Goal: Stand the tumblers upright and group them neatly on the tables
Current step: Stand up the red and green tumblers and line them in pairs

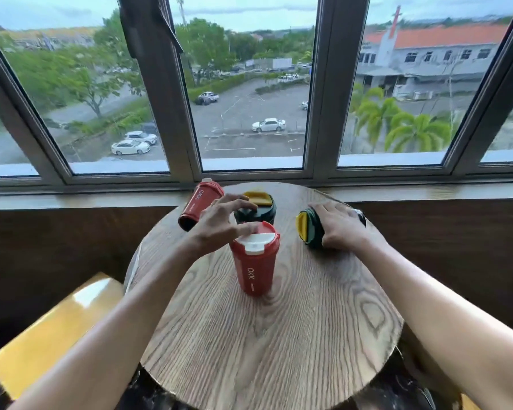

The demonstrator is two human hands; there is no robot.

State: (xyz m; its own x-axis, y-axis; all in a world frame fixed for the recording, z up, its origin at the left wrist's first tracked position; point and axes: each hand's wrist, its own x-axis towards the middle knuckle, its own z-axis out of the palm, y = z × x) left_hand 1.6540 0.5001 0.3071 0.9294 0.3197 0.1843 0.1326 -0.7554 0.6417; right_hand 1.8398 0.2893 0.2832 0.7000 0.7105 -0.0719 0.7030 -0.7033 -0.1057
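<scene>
On the round wooden table (pixel 279 335) a red tumbler with a white lid (pixel 253 261) stands upright near the middle. Just behind it stands an upright dark green tumbler with a yellow lid (pixel 258 207). A second red tumbler (pixel 197 207) lies tilted at the table's far left edge. To the right, a second green tumbler with a yellow lid (pixel 307 229) lies on its side. My left hand (pixel 222 221) hovers over the red lid with fingers spread, thumb touching the lid. My right hand (pixel 339 226) lies over the fallen green tumbler and grips it.
A window wall with a sill (pixel 71 198) runs right behind the table. A yellow seat (pixel 51 332) stands at the lower left beside the table. A dark wood panel lies below the sill.
</scene>
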